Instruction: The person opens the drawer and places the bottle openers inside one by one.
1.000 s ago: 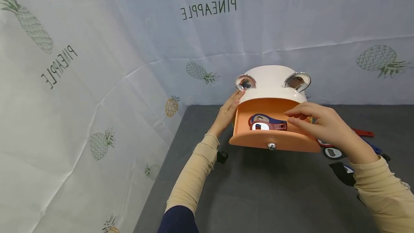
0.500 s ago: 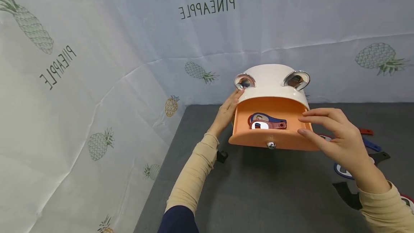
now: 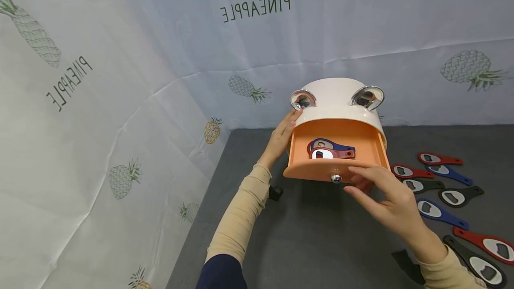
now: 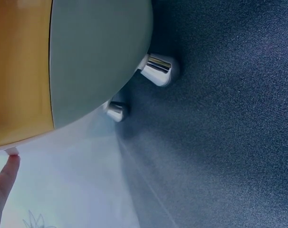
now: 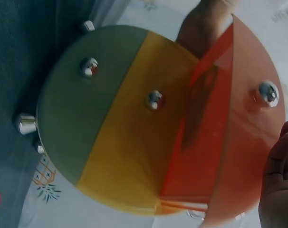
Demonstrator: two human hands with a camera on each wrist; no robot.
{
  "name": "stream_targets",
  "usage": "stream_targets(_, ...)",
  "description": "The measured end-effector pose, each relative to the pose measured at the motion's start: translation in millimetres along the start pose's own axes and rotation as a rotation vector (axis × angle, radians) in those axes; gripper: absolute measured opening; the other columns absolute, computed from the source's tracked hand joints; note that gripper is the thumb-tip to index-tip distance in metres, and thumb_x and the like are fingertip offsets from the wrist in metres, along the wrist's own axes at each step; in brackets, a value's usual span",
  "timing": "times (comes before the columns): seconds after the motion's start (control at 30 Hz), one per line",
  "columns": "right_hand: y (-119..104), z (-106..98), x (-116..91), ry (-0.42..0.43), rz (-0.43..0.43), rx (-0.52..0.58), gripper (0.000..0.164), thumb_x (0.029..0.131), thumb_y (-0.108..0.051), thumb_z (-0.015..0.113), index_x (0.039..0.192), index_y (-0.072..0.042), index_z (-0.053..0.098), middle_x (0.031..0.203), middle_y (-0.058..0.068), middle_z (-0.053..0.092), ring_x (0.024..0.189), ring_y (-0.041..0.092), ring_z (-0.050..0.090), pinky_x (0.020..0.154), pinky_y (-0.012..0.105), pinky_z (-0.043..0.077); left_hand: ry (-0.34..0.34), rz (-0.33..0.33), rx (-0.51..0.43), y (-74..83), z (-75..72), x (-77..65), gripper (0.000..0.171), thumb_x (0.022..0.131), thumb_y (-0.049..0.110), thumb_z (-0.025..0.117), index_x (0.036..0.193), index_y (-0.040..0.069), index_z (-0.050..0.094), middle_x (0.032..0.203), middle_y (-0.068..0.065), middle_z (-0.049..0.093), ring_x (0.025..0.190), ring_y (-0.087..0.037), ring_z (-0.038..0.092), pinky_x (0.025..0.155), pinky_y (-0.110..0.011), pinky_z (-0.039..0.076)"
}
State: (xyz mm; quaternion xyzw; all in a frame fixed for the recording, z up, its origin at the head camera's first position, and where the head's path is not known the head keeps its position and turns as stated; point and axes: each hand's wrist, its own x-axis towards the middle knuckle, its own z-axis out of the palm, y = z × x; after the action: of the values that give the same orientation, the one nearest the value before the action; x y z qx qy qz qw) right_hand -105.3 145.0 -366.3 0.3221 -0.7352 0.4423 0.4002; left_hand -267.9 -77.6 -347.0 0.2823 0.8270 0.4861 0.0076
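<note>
A round cabinet point(image 3: 337, 92) with a white shell and two chrome rings stands against the cloth. Its orange top drawer point(image 3: 303, 171) is pulled out. Inside lie a red bottle opener point(image 3: 339, 153) and a blue bottle opener point(image 3: 337, 146), overlapping. My left hand point(image 3: 278, 141) rests against the cabinet's left side, fingers extended; one finger point(image 4: 6, 178) touches the shell in the left wrist view. My right hand point(image 3: 395, 202) is at the drawer front, right of its chrome knob point(image 3: 336, 179), fingers loosely bent and holding nothing. Whether the fingertips touch the front, I cannot tell.
Several bottle openers lie on the grey table at the right, among them a red one point(image 3: 439, 158), a blue one point(image 3: 441, 214) and a black one point(image 3: 459, 196). Below the open drawer are a yellow drawer point(image 5: 129, 156) and a green one point(image 5: 82, 109), both closed.
My right hand has moved from inside the drawer's opening, out past its right side, then down and left to the drawer front near the knob. My left hand has stayed put.
</note>
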Motion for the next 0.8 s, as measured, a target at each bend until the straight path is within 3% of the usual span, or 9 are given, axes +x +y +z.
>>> stream_targets(0.23, 2.2, 18.4, -10.5, 0.006, 0.000, -0.183, 0.050, 0.089, -0.047, 0.057, 0.101, 0.000, 0.070, 0.080, 0.003, 0.066, 0.069, 0.000, 0.056, 0.067, 0.006, 0.046, 0.011, 0.012, -0.018, -0.4, 0.4, -0.8, 0.043, 0.104, 0.022, 0.029, 0.147, 0.020, 0.030, 0.157, -0.002, 0.018, 0.146, -0.018, 0.017, 0.118, -0.046, 0.019)
stream_targets(0.4, 6.0, 25.2, -15.4, 0.022, 0.024, -0.245, 0.050, 0.089, -0.050, 0.055, 0.101, -0.004, 0.071, 0.081, 0.001, 0.069, 0.069, 0.003, 0.058, 0.069, 0.005, 0.046, 0.001, 0.010, -0.012, 0.2, 0.2, -0.4, 0.044, 0.104, 0.024, 0.028, 0.148, 0.019, 0.030, 0.158, -0.003, 0.018, 0.146, -0.018, 0.016, 0.119, -0.045, 0.018)
stream_targets(0.67, 11.5, 31.4, -16.9, 0.069, 0.008, -0.259, 0.047, 0.090, -0.046, 0.056, 0.095, -0.003, 0.072, 0.082, 0.004, 0.070, 0.071, 0.006, 0.059, 0.086, -0.001, 0.040, 0.010, 0.019, -0.016, -0.3, 0.9, 1.0, 0.044, 0.104, 0.023, 0.029, 0.147, 0.020, 0.030, 0.157, -0.002, 0.019, 0.146, -0.018, 0.017, 0.118, -0.045, 0.019)
stream_targets(0.8, 13.7, 32.1, -14.3, 0.077, 0.031, -0.244, 0.046, 0.089, -0.046, 0.057, 0.097, -0.003, 0.072, 0.083, 0.004, 0.071, 0.074, 0.003, 0.060, 0.085, -0.001, 0.040, 0.016, 0.005, -0.011, 0.1, 1.0, 0.5, 0.043, 0.104, 0.024, 0.029, 0.147, 0.022, 0.031, 0.157, -0.001, 0.019, 0.146, -0.018, 0.017, 0.118, -0.046, 0.019)
